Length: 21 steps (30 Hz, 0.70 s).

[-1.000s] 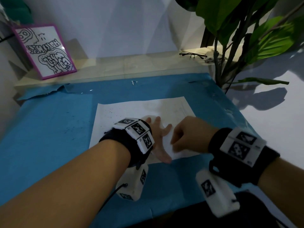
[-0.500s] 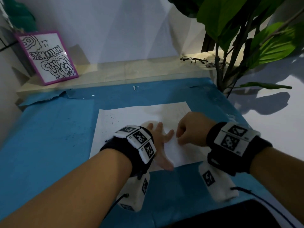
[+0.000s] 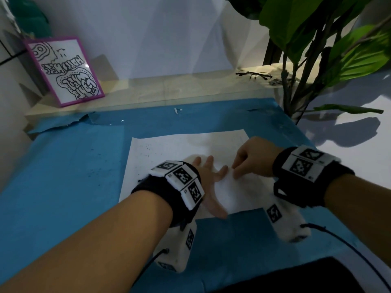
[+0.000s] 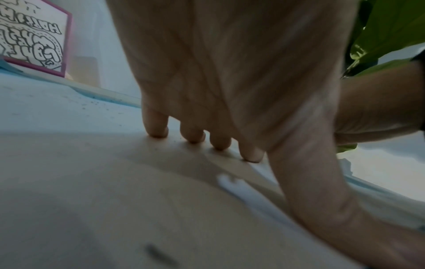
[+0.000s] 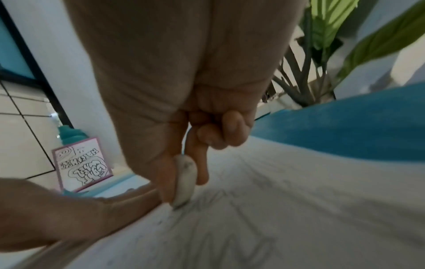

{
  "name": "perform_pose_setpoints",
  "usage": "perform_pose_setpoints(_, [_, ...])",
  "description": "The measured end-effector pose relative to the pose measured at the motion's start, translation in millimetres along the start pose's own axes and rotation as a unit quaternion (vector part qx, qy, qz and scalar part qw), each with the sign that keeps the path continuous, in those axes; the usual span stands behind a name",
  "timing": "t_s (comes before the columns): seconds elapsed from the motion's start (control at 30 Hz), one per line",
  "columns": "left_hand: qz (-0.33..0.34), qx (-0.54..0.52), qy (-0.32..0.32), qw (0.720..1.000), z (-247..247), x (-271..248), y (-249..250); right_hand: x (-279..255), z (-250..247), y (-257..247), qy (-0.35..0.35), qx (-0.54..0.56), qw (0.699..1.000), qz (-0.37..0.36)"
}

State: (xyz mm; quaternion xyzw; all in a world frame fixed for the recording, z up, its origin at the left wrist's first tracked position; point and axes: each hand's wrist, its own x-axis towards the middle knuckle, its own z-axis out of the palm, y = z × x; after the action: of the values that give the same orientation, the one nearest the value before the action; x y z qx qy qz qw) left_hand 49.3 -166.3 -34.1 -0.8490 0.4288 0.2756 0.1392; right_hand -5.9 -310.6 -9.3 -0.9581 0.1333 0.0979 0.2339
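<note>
A white sheet of paper (image 3: 169,149) with faint pencil marks lies on a blue mat (image 3: 63,166). My left hand (image 3: 209,176) lies flat on the sheet with its fingers (image 4: 156,127) spread and pressing down. Just right of it, my right hand (image 3: 249,159) pinches a small white eraser (image 5: 185,180) between thumb and forefinger. The eraser's tip touches the paper (image 5: 276,209) beside my left forefinger.
A purple-framed drawing (image 3: 63,70) leans on the wall at the back left of a pale ledge. Black glasses (image 3: 254,75) lie on the ledge at the back right. A leafy plant (image 3: 317,39) rises past the mat's right edge. Dark specks dot the paper's left part.
My right hand with the eraser has moved away from me and to the right, and back toward the left forefinger. The left hand stays flat on the sheet.
</note>
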Motion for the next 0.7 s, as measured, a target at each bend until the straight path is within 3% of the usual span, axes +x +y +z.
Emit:
perform_pose_setpoints(0.13, [0.011, -0.012, 0.004, 1.000, 1, 2, 0, -8, 17, -14, -0.066, -0.031, 0.996, -0.059])
perform_pose_setpoints(0.3, [-0.009, -0.023, 0.013, 1.000, 1, -1, 2, 4, 5, -9, -0.001, -0.026, 0.999, -0.019])
perform_pose_setpoints(0.43, [0.007, 0.005, 0.012, 1.000, 3, 6, 2, -6, 16, -17, -0.072, -0.033, 0.995, -0.060])
perform_pose_setpoints(0.63, [0.001, -0.030, 0.003, 1.000, -4, -4, 2, 6, 16, 8, 0.067, 0.104, 0.992, 0.000])
perform_pose_setpoints(0.67, [0.002, -0.036, -0.002, 0.999, -4, -6, 1, 4, 23, 12, 0.097, 0.196, 0.975, 0.023])
perform_pose_setpoints(0.7, [0.002, -0.037, -0.010, 0.999, -4, -7, -1, 2, 30, 17, 0.126, 0.315, 0.939, 0.055])
